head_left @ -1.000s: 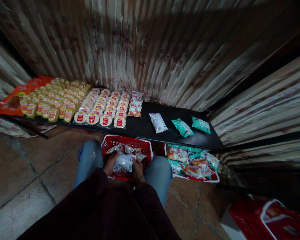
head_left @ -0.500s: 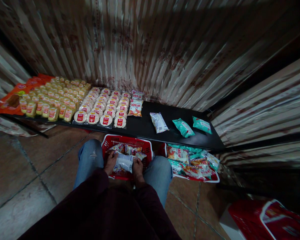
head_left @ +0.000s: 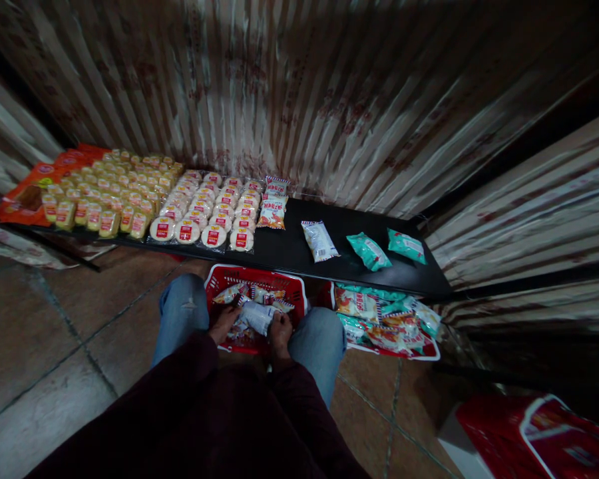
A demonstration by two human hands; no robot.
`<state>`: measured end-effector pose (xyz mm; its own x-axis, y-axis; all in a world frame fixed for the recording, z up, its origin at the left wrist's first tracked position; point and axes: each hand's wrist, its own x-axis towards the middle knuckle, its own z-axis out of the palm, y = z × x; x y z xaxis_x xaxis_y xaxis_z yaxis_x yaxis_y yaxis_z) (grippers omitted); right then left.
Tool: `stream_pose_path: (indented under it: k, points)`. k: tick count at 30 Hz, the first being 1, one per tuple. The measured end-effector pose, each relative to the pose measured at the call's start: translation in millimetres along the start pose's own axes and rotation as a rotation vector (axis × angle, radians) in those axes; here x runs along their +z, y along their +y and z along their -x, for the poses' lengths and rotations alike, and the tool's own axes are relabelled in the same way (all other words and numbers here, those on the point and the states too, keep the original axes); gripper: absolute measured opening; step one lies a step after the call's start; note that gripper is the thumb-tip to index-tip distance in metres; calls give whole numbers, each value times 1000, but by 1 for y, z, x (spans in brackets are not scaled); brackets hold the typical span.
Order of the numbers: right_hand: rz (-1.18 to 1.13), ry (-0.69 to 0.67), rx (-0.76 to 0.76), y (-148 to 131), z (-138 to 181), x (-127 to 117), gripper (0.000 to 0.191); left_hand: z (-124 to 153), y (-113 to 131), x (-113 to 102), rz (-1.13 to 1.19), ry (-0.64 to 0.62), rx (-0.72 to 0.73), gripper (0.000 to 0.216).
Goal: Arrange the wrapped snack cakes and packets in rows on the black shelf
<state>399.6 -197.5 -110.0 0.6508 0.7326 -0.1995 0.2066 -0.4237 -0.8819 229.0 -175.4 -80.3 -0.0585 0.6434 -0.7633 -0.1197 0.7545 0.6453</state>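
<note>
A white snack packet point(head_left: 257, 317) with its printed back turned up is held over the red basket point(head_left: 303, 293) between my knees. My right hand point(head_left: 280, 331) pinches the packet's right end. My left hand point(head_left: 223, 324) is at its left end, fingers closed against the edge; the fingertips are partly hidden. Under and behind the packet, more snack packets point(head_left: 229, 293) lie in the basket. On the black shelf board point(head_left: 292, 249) just beyond, one white packet point(head_left: 320, 241) lies back up, with two green packets point(head_left: 368, 251) to its right.
Round white packaged cakes point(head_left: 213, 236) stand in rows on the shelf, beside small yellow packaged cakes point(head_left: 108, 223) and orange bags point(head_left: 27, 193). A second red basket point(head_left: 429, 352) with mixed packets sits right of my knee. A pleated curtain point(head_left: 299, 86) hangs behind.
The packet has tilted, its right end now lower and nearer me. My left hand has shifted slightly down along its left end. The shelf goods have stayed put.
</note>
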Motion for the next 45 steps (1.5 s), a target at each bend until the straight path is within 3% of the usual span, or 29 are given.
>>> stream_pose_path:
  k: [3, 12, 15, 20, 25, 30, 34, 38, 45]
  points:
    - [27, 9, -7, 0, 0, -1, 38, 1, -1, 0, -27, -40, -30, 42]
    - [117, 21, -32, -3, 1, -1, 36, -3, 6, 3, 183, -7, 150, 47]
    - [149, -7, -147, -11, 7, -2, 38, -3, 8, 0, 218, 21, 169, 45]
    - [212, -280, -519, -30, 24, -4, 46, -3, 10, 1, 249, 57, 142, 33]
    - [365, -524, -589, -29, 33, -2, 73, -4, 13, 2, 294, 74, -17, 20]
    - [391, -522, -611, -18, 30, 0, 68, -3, 17, 2, 305, 4, -82, 16]
    - [271, -516, -592, -16, 26, -1, 59, 1, 22, 0, 346, -106, -40, 27]
    - [108, -456, -448, -20, 24, 0, 49, 4, 21, -4, 286, -103, -4, 26]
    - [-120, -333, -146, -24, 19, 0, 62, 7, 13, -2, 163, -170, 73, 35]
